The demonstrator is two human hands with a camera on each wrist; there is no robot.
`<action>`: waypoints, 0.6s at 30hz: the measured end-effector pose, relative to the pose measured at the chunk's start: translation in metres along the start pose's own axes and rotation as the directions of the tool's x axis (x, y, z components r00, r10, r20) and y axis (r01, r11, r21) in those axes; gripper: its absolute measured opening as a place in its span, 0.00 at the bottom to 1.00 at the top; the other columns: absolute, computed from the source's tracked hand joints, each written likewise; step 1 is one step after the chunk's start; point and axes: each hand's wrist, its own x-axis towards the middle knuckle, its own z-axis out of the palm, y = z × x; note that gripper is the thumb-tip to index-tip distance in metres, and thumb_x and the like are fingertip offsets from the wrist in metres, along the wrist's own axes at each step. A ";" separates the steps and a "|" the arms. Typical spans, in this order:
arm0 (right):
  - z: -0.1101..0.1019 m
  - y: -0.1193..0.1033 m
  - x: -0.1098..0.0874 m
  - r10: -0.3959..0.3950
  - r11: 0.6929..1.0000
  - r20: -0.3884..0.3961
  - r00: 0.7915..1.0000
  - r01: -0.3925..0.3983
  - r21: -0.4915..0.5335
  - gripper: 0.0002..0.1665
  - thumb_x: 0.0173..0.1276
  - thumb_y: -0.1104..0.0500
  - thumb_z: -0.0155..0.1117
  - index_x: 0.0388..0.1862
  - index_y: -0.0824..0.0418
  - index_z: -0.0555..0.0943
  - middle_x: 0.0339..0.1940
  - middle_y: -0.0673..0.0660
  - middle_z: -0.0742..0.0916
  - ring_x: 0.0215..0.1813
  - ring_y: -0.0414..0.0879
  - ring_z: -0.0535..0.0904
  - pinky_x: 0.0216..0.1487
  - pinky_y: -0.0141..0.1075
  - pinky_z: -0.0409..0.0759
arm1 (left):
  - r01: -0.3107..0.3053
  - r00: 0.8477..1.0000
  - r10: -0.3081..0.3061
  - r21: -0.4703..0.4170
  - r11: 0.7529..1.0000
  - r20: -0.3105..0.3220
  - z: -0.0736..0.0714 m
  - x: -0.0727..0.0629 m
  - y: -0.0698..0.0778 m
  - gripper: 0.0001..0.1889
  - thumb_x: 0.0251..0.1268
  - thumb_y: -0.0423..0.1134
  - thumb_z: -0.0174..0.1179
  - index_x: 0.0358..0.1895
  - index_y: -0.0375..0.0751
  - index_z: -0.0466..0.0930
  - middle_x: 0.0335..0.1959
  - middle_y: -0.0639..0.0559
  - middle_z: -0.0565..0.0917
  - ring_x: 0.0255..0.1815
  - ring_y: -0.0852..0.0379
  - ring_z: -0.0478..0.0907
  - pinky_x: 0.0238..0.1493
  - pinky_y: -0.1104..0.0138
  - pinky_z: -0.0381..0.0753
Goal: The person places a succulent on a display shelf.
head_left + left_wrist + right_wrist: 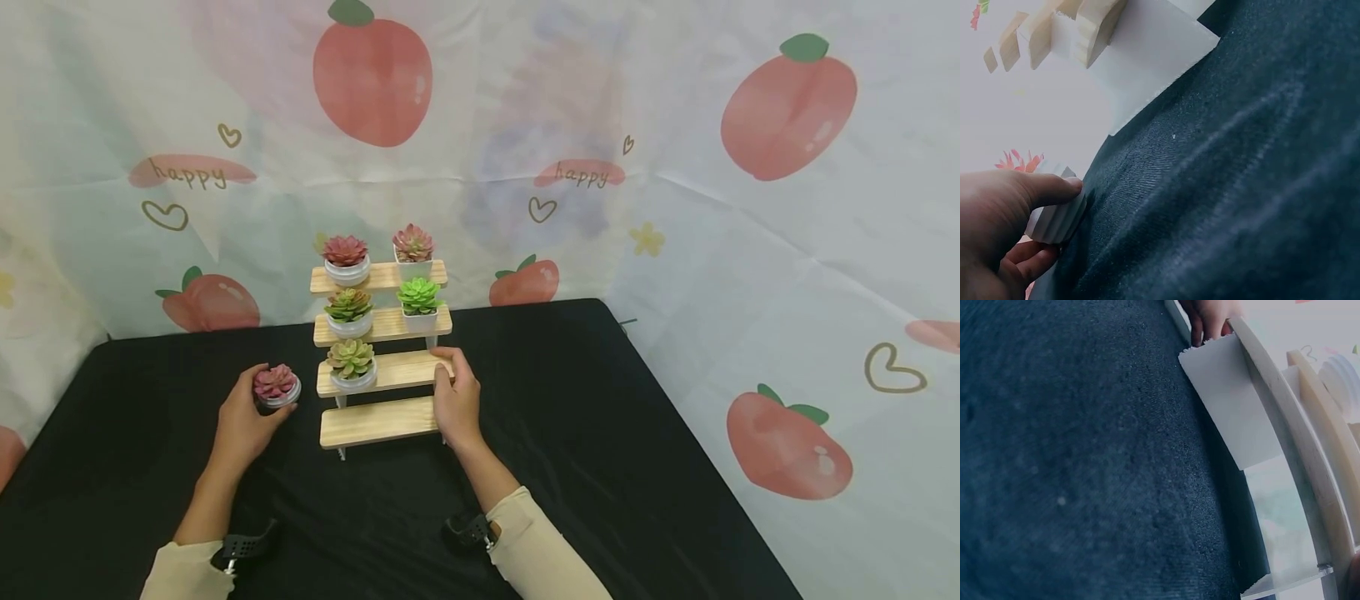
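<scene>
My left hand (pixel 243 421) holds a small potted succulent (pixel 275 382) with pink leaves, thumb and fingers around its ribbed white pot (pixel 1060 215). Pot and hand are low over the black cloth, left of a tiered wooden display stand (pixel 378 422); whether the pot touches the cloth I cannot tell. At the stand's right side, my right hand (pixel 459 400) grips the ends of the lower steps. In the right wrist view only a sliver of that hand shows at the lower right edge, beside the stand's light side panel (pixel 1235 403).
On the stand's top step are a dark pink succulent (pixel 346 252) and a pale pink one (pixel 413 247). Below sit a reddish-green succulent (pixel 348 307) and a bright green one (pixel 420 298), then a dusty-green one (pixel 351 360). A fruit-print curtain (pixel 480 150) hangs behind the black-covered table (pixel 570 433).
</scene>
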 end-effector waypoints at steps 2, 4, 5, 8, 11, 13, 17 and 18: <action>-0.001 0.000 0.000 -0.001 1.000 0.001 1.000 0.001 0.000 0.18 0.77 0.65 0.51 0.56 0.56 0.84 0.13 0.48 0.69 0.11 0.37 0.61 0.15 0.33 0.62 | -0.005 1.000 0.005 0.004 1.000 -0.007 0.000 -0.001 0.000 0.42 0.54 0.28 0.77 0.71 0.25 0.63 0.65 0.22 0.71 0.66 0.24 0.68 0.64 0.34 0.64; -0.001 -0.001 0.000 0.000 1.000 0.000 1.000 0.000 -0.002 0.17 0.77 0.65 0.51 0.56 0.55 0.84 0.13 0.48 0.69 0.12 0.37 0.62 0.15 0.33 0.62 | -0.008 1.000 0.008 0.007 1.000 -0.010 0.000 -0.001 0.000 0.42 0.54 0.29 0.78 0.70 0.24 0.63 0.64 0.22 0.71 0.65 0.24 0.68 0.64 0.34 0.64; -0.001 -0.001 0.000 0.000 1.000 -0.001 1.000 0.000 -0.003 0.17 0.78 0.65 0.51 0.56 0.55 0.84 0.13 0.48 0.69 0.12 0.37 0.62 0.15 0.33 0.62 | -0.007 1.000 0.007 0.008 1.000 -0.010 0.000 -0.002 -0.001 0.42 0.54 0.29 0.78 0.70 0.24 0.63 0.64 0.22 0.71 0.65 0.24 0.68 0.64 0.34 0.64; -0.001 -0.001 0.000 -0.003 1.000 -0.006 1.000 0.003 -0.006 0.17 0.77 0.65 0.51 0.56 0.56 0.84 0.14 0.48 0.69 0.12 0.37 0.62 0.16 0.33 0.62 | -0.004 1.000 0.004 0.006 1.000 -0.013 -0.001 -0.003 -0.001 0.42 0.54 0.29 0.78 0.70 0.24 0.63 0.64 0.22 0.71 0.65 0.25 0.68 0.64 0.34 0.65; -0.001 -0.003 0.000 -0.008 1.000 -0.005 1.000 0.008 -0.008 0.17 0.77 0.65 0.51 0.56 0.57 0.84 0.14 0.48 0.70 0.12 0.37 0.62 0.16 0.33 0.62 | -0.004 1.000 0.004 0.005 1.000 -0.022 -0.002 -0.004 -0.001 0.42 0.54 0.29 0.78 0.70 0.25 0.64 0.63 0.23 0.72 0.65 0.25 0.69 0.64 0.34 0.65; -0.001 -0.004 0.000 -0.010 1.000 -0.002 1.000 0.010 -0.006 0.18 0.77 0.65 0.50 0.57 0.57 0.84 0.14 0.48 0.70 0.12 0.36 0.62 0.15 0.32 0.62 | -0.006 0.999 0.006 0.003 1.000 -0.032 -0.002 -0.005 0.000 0.41 0.54 0.29 0.78 0.69 0.25 0.64 0.63 0.23 0.72 0.64 0.26 0.69 0.64 0.34 0.65; -0.001 -0.005 0.000 -0.011 1.000 0.005 1.000 0.011 0.000 0.18 0.78 0.65 0.50 0.57 0.58 0.83 0.13 0.48 0.69 0.11 0.36 0.61 0.15 0.32 0.62 | -0.009 0.998 0.009 -0.001 1.000 -0.058 -0.005 -0.006 0.003 0.41 0.53 0.28 0.78 0.69 0.25 0.65 0.62 0.23 0.73 0.63 0.26 0.70 0.63 0.35 0.66; -0.001 -0.005 -0.001 -0.011 1.000 0.005 1.000 0.011 0.001 0.18 0.78 0.65 0.50 0.57 0.58 0.83 0.13 0.48 0.69 0.12 0.37 0.61 0.15 0.32 0.62 | -0.012 0.998 0.012 -0.002 1.000 -0.066 -0.006 -0.006 0.005 0.41 0.53 0.28 0.78 0.69 0.25 0.65 0.61 0.23 0.73 0.62 0.26 0.70 0.63 0.35 0.66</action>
